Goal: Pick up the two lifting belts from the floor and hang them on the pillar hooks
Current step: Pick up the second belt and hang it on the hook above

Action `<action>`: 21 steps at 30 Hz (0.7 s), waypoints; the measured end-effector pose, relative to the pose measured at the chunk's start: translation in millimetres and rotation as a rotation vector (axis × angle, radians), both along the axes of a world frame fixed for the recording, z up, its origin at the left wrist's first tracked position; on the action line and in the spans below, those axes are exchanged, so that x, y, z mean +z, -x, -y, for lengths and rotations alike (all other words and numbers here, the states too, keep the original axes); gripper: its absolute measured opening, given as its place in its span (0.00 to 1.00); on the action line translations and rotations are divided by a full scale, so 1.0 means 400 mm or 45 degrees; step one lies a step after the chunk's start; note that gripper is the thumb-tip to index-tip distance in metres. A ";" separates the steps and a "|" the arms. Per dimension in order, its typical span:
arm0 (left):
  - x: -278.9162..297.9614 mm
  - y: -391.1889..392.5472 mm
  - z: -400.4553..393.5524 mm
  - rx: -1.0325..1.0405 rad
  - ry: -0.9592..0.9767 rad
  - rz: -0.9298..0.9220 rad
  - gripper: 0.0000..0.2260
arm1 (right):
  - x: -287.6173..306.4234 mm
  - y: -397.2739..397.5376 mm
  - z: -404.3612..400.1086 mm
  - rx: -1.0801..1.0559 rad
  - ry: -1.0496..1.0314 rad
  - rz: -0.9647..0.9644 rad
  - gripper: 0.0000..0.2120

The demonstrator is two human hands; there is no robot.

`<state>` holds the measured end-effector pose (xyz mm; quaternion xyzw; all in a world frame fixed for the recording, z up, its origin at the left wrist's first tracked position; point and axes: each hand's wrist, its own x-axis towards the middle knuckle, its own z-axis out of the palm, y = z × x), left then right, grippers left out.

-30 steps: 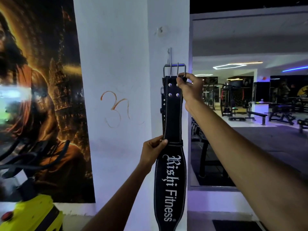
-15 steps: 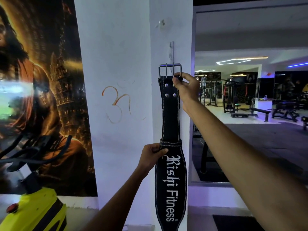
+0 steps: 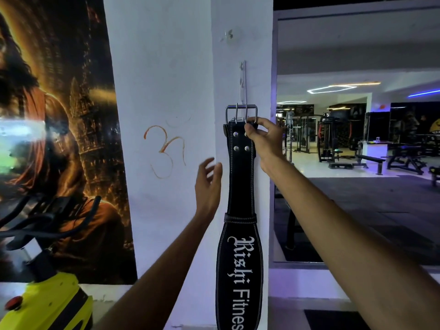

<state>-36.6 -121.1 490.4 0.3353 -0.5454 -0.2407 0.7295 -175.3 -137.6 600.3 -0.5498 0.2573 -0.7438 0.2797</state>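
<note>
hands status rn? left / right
Left hand: open, beside the lifting belt, not gripping it.
Right hand: closed, pinching the belt's top end just under the buckle.

Black leather-look lifting belt (image 3: 240, 186): matt, fine-grained face, pale contrast stitching along both edges, white printed lettering on the wide lower panel, a narrow stitched keeper loop across the waist.
Four round metal rivets (image 3: 241, 141), at 12 o'clock on the belt: bright, polished.
Rectangular double-prong steel buckle (image 3: 241, 113), at 12 o'clock of the rivets: smooth, shiny chrome finish.
Slim white-painted metal hook strip (image 3: 242, 79), above the buckle: satin.
White plastered pillar (image 3: 166, 79): matt paint, faintly rough, chipped patch near the top.
Large orange-and-black printed poster (image 3: 59, 139), at 9 o'clock: glossy, showing glare.
Yellow plastic machine housing (image 3: 57, 303), at 7 o'clock: smooth, semi-gloss.
</note>
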 end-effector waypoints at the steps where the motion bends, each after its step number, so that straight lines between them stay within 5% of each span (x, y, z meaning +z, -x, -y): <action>1: 0.041 0.002 0.002 0.018 0.056 0.023 0.16 | -0.003 0.000 -0.002 0.008 0.008 -0.003 0.09; 9: 0.199 0.056 0.023 -0.051 0.162 0.273 0.16 | -0.024 0.041 0.011 -0.063 -0.036 0.036 0.19; 14: 0.220 0.123 0.044 0.065 0.249 0.316 0.18 | -0.018 0.085 0.045 -0.367 0.256 -0.278 0.11; 18: 0.245 0.159 0.100 0.222 0.381 0.317 0.19 | -0.006 0.114 0.103 -0.297 0.275 -0.304 0.06; 21: 0.263 0.167 0.156 0.278 0.337 0.308 0.12 | -0.001 0.123 0.149 -0.203 0.248 -0.280 0.11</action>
